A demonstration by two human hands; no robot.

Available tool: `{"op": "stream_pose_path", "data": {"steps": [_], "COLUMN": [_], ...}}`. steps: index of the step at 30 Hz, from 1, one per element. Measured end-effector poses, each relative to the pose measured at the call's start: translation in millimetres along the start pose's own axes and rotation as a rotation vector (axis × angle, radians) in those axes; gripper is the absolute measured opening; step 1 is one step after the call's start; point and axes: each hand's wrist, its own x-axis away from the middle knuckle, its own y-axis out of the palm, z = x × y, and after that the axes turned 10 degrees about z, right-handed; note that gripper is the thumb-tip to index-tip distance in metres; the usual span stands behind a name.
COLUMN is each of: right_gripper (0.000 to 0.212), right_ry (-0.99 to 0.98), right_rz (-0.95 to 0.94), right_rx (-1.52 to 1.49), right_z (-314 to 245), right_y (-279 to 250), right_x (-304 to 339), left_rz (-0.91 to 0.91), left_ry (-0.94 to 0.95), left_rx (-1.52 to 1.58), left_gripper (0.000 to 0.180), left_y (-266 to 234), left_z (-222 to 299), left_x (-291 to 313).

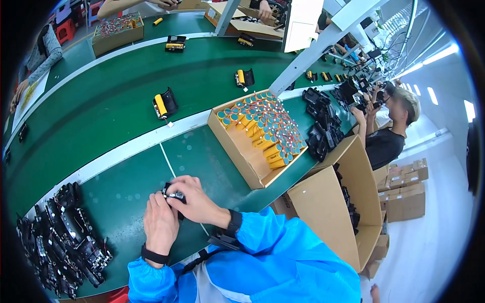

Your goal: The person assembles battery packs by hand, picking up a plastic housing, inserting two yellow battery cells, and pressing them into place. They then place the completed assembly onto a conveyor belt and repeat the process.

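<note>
Hands close together, fingers bent in gripping pose. Left hand back up, fingers pointing away from body, tips curled out of sight. Right hand comes across from right, knuckles raised, fingers bent leftward. Black band on left wrist, another on right wrist. Blue sleeves cover forearms; right forearm slants in toward left.

black part mostly hidden, top-edge forearm cropped

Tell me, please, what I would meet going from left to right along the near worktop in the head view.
First pile of black parts, left hand, right hand, shallow box of yellow batteries, second pile of black parts.
</note>
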Motion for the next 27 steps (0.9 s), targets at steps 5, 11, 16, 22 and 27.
{"op": "stream_pose_path", "data": {"steps": [5,11,16,22,27], "right_gripper": [0.018,0.021,0.03,0.038,0.04], "right_ry": [0.158,0.101,-0.262,-0.257,-0.246], "right_rz": [0.031,-0.273,0.161,0.157,0.158], "right_rx": [-0.077,0.182,0.407,0.146,0.163], "right_z": [2,-15,7,1,6], "right_y": [-31,-54,-49,-40,-50], "right_x": [44,28,14,22,20], "left_rz": [-0.027,-0.031,-0.023,0.009,0.022], "left_ry": [-0.088,-0.021,-0.076,-0.115,-0.13], "left_rx": [0.02,0.009,-0.026,-0.028,-0.038], "left_gripper": [0.039,0.041,0.041,0.041,0.041], "left_y": [-3,-5,-1,3,8], "left_z": [10,11,21,18,22], "left_x": [-3,1,1,5,-2]}}
